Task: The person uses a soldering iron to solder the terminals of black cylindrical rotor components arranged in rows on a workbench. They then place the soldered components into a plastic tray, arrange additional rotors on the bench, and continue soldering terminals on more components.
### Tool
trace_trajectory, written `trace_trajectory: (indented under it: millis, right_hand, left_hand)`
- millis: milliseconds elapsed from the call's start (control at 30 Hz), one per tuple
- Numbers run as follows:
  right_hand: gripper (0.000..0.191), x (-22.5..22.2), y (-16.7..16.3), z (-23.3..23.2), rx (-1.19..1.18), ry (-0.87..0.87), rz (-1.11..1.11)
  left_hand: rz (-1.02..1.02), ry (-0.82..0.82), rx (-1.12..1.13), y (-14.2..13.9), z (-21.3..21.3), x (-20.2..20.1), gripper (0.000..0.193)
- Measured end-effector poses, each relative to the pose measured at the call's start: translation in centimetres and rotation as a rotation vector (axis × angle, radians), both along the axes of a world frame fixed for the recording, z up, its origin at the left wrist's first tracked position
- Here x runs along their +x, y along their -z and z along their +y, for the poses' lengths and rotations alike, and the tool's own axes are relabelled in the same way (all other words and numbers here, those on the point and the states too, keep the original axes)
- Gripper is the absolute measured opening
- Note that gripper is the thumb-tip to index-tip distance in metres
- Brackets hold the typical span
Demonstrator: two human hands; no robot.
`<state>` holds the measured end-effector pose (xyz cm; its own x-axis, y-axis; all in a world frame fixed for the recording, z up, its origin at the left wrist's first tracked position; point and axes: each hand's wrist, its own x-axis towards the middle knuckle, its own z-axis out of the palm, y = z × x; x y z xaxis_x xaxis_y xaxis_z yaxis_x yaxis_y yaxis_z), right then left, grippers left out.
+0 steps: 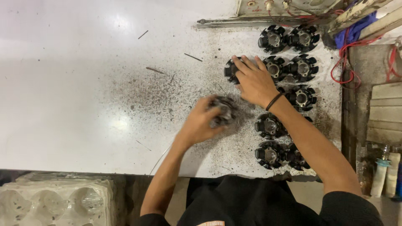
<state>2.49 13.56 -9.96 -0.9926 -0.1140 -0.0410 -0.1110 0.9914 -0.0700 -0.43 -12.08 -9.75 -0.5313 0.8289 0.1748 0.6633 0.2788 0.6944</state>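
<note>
- A black finned round part (pixel 222 111), blurred, sits in the left hand (pixel 200 124) near the middle of the white worktable (pixel 83 83); the fingers curl around it, gripping its left side.
- The right hand (pixel 253 79) lies flat on a second black finned part (pixel 231 70) just above and to the right, fingers stretched out close together over its top, only its left edge showing.
- A dark band (pixel 274 101) circles the right wrist.
- To the right of both hands stand more of the same parts in 2 rough columns (pixel 302 67), each with a pale metal hub; 2 sit at the top by a metal rail (pixel 226 21), others run down toward the table's near edge.
- The tabletop around the parts is speckled with dark grime, and a few thin metal slivers (pixel 193 57) lie farther left.
- Red wires (pixel 345 62) loop at the right edge.
- A pale moulded tray (pixel 54 201) sits below the table at the lower left.
</note>
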Motion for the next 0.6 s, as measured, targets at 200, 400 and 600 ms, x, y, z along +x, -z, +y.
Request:
trace_trajectory:
  millis: [200, 400, 600]
  right_hand:
    - [0.038, 8.6, -2.5, -2.9, -0.155, -0.061, 0.131]
    - [0.045, 10.0, -2.1, -6.1, -0.060, 0.046, 0.043]
    - [0.050, 6.8, -3.3, -5.8, -0.031, 0.063, 0.141]
  left_hand:
    - [0.002, 0.033, 0.126, 1.2, 4.6, -0.5, 0.040]
    - [0.065, -0.060, 0.044, 3.9, 9.0, -7.1, 0.042]
    - [-0.043, -0.026, 0.273, 3.3, 7.4, -7.4, 0.052]
